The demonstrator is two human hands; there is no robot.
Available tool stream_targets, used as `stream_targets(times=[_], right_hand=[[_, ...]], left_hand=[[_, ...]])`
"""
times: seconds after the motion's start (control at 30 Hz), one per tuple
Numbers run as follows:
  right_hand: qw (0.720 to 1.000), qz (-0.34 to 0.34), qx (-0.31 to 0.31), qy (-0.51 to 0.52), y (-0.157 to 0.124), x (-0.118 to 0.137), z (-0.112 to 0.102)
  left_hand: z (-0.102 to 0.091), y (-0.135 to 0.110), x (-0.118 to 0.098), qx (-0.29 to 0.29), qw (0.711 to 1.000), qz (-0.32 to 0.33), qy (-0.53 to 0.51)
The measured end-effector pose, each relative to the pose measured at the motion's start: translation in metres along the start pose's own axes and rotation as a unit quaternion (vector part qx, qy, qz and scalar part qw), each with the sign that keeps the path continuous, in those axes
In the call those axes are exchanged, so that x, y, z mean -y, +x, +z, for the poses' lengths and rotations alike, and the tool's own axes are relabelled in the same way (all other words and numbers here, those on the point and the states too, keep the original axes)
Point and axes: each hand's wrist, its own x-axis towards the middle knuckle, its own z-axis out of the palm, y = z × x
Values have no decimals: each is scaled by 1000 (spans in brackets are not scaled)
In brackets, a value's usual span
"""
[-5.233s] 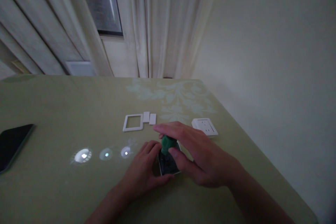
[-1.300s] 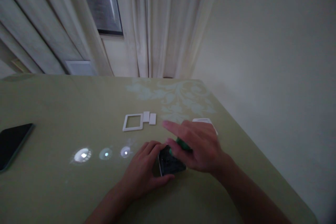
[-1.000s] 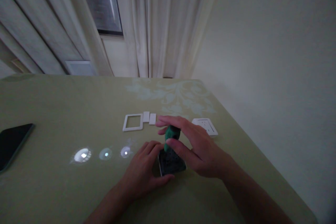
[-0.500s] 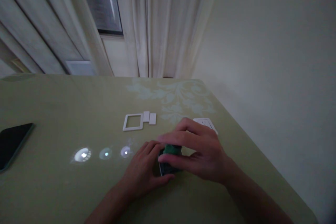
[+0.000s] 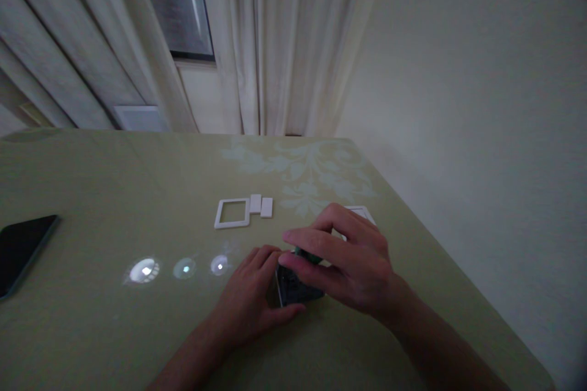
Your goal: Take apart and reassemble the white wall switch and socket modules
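On the table, my left hand (image 5: 254, 293) grips a dark square module (image 5: 298, 289) with a light edge, fingers at its far left side and thumb along the near side. Right above the module's far part is my right hand (image 5: 348, 256), its thumb and fingers pinched round a small green object (image 5: 309, 255). Most of that object is hidden by the fingers, so its exact kind does not show. Behind the right hand, a white square plate (image 5: 364, 214) is partly covered.
A white square frame (image 5: 217, 214) lies on the table (image 5: 114, 195) beyond my hands, beside two small white rectangular plates (image 5: 255, 203). At far left rests a dark phone-like slab (image 5: 25, 250). The wall (image 5: 481, 134) rises along the table's right edge; curtains (image 5: 298, 43) hang behind.
My right hand has shifted slightly right and away with the green object, uncovering more of the dark module. The left hand keeps its hold in the same place.
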Motion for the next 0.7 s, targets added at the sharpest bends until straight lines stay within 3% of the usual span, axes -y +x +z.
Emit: stream_targets(times=[0.1,0.17,0.23,0.33,0.47,0.57,0.63,0.7], right_hand=[[997,25,66,36,2,5,-5],[980,68,145,115,6,6,-10],[959,102,184,192,8,3,-14],[954,124,131,240,8,-3,-12],[978,138,36,154,6,2,-4],[978,139,105,114,7,13,-10],[967,146,169,122,9,18,-17],[959,147,192,150,9,19,-21]], left_hand=[[0,0,0,-1,1000,1,3],[0,0,-1,-4,1000,-1,10],[-1,0,-1,-7,1000,-1,14],[-1,-1,0,-5,1000,7,13],[1,-2,2,-12,1000,8,11],[2,-2,2,-9,1000,2,12],[2,-2,1,-8,1000,0,12],[1,-2,1,-8,1000,-1,14]])
